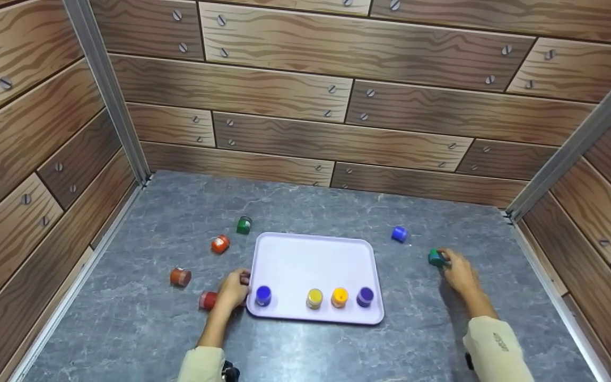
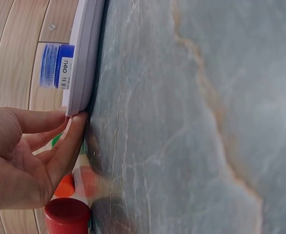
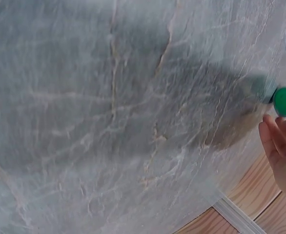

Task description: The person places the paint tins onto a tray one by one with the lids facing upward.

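Observation:
My left hand point(image 1: 234, 288) pinches the left rim of a pale lilac tray point(image 1: 313, 260), thumb above and fingers beneath, as the left wrist view shows. Just inside that rim stands a blue paint jar point(image 2: 57, 66) with a white label. A red paint jar point(image 1: 208, 301) lies beside the left wrist, partly covered by it. Out to the right, my right hand point(image 1: 460, 273) has its fingertips around a green paint jar point(image 1: 435, 258) at the tabletop. The green lid point(image 3: 285, 102) faces the right wrist camera; the hand is partly cut off by that view's edge.
On the tray's near side stand a yellow jar point(image 1: 314, 298), an orange-yellow jar point(image 1: 339, 297) and a purple jar point(image 1: 365, 296). Left of it lie brown point(image 1: 180, 277), orange point(image 1: 220, 244) and dark green point(image 1: 244, 225) jars. Another blue jar point(image 1: 399, 234) lies right. Wood-patterned walls point(image 1: 284, 101) enclose the table.

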Demonstrator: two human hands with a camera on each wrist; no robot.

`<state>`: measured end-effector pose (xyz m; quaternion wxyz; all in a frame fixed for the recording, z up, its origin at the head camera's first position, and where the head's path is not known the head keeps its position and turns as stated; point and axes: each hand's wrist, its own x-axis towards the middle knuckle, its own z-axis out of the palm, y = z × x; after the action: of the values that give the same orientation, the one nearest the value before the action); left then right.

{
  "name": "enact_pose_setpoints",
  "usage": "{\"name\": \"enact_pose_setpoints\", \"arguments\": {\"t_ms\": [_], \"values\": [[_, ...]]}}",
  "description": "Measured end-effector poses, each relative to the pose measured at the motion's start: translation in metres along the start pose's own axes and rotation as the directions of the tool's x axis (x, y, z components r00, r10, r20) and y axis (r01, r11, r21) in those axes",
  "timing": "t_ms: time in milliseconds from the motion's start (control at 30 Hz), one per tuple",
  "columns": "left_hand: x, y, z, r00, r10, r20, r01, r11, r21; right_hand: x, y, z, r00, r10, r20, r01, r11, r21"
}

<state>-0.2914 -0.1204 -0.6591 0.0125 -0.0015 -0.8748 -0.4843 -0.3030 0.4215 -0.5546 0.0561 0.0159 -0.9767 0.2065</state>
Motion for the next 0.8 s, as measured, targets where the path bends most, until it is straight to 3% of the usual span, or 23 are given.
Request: {"name": "enact_pose_setpoints", "arguments": {"t_ms": [133, 167, 267, 500, 800], "values": [[-0.025, 0.047, -0.022, 1.0, 0.001, -0.007, -0.001, 1.0, -0.006, 0.003, -0.002, 0.0, 0.999, -0.043, 0.012, 0.043, 0.999, -0.022], [-0.033, 0.065, -0.028, 0.999, -0.043, 0.002, 0.043, 0.999, 0.013, 0.004, -0.002, 0.0, 0.998, -0.063, 0.0, 0.063, 0.998, -0.025], [-0.041, 0.079, -0.034, 1.0, -0.027, 0.003, 0.027, 0.999, 0.028, 0.007, -0.003, 0.001, 0.992, -0.121, -0.024, 0.121, 0.992, -0.026], [-0.041, 0.083, -0.034, 0.999, -0.047, 0.001, 0.047, 0.998, 0.039, 0.013, -0.006, 0.001, 0.988, -0.147, 0.052, 0.15, 0.986, -0.067], [-0.042, 0.082, -0.032, 1.0, -0.025, 0.003, 0.025, 0.999, 0.021, 0.012, -0.007, 0.004, 0.988, -0.152, -0.029, 0.148, 0.983, -0.113]]}}
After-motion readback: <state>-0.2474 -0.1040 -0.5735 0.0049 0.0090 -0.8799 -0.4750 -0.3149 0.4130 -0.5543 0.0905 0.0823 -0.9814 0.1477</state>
